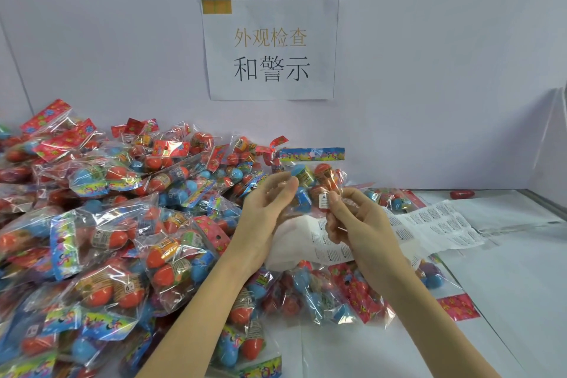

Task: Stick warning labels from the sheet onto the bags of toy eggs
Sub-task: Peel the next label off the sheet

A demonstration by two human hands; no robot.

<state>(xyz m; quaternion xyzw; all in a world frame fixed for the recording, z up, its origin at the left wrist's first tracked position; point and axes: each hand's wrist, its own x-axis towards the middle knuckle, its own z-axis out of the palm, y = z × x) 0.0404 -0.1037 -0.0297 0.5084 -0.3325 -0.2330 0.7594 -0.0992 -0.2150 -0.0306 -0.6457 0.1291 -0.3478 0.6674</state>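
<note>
Held bag: a clear plastic bag of red and blue toy eggs (310, 181) with a blue patterned header card is being held upright above the table, in front of the pale wall, between the two hands.
Left hand: the left hand (267, 205) is gripping the bag's left side, palm turned inward, its fingertips (290, 182) curling onto the plastic.
Right hand: the right hand (352, 221) is pinching a small white warning label (323, 201) between thumb and forefinger, and is pressing it against the lower front of the held bag.
Label sheet: a long white sheet of printed warning labels (429, 224) is lying crumpled across the table just below and to the right of the hands, its near end resting on other bags.
Pile: a large heap of clear bags filled with red and blue eggs (107, 224) is covering the left half of the table, reaching the wall.
Near bags: several more egg bags with red header cards (352, 294) are lying under the forearms.
Table: a white tabletop (506, 279) is showing on the right.
Wall sign: a white paper notice with Chinese characters (271, 49) is hanging on the wall above the pile.
Stray item: a small red object (461, 194) is lying by the wall at the far right; what it is cannot be told.
</note>
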